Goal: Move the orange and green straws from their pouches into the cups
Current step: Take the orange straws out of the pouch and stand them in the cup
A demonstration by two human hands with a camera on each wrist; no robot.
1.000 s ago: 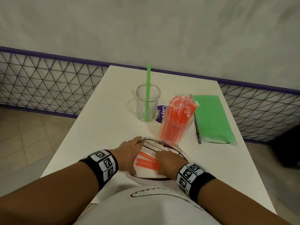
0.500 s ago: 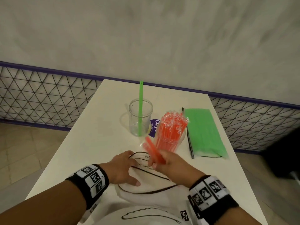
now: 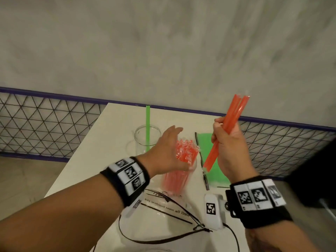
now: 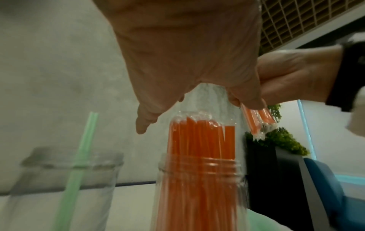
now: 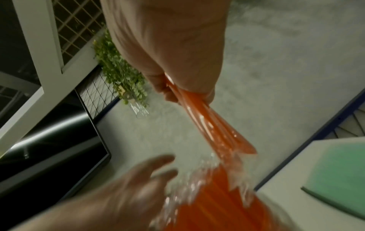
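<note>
Orange straws point(image 3: 226, 132) raised at centre right, above the full cup point(image 3: 177, 176)

Right hand point(image 3: 228, 142) pinches them mid-length; left hand point(image 3: 164, 151) spread, apparently steadying the cup. Light, stiff, slippery in wrappers: grip the middle, firmly.

Left hand point(image 3: 164, 153) spread, right hand point(image 3: 226, 142) clenched

The right hand point(image 3: 227, 142) grips a few wrapped orange straws point(image 3: 225, 131), held tilted above the white bench point(image 3: 87, 171). Just left of them stands the cup of orange straws point(image 3: 178, 171), the landmark here. The left hand point(image 3: 163, 151), fingers straight, reaches over its left side. Left of that cup a clear cup point(image 3: 141, 142) holds one green straw point(image 3: 147, 124); to its right lies the green pouch point(image 3: 216, 171); nearer than it, an emptied clear pouch point(image 3: 163, 219).
</note>
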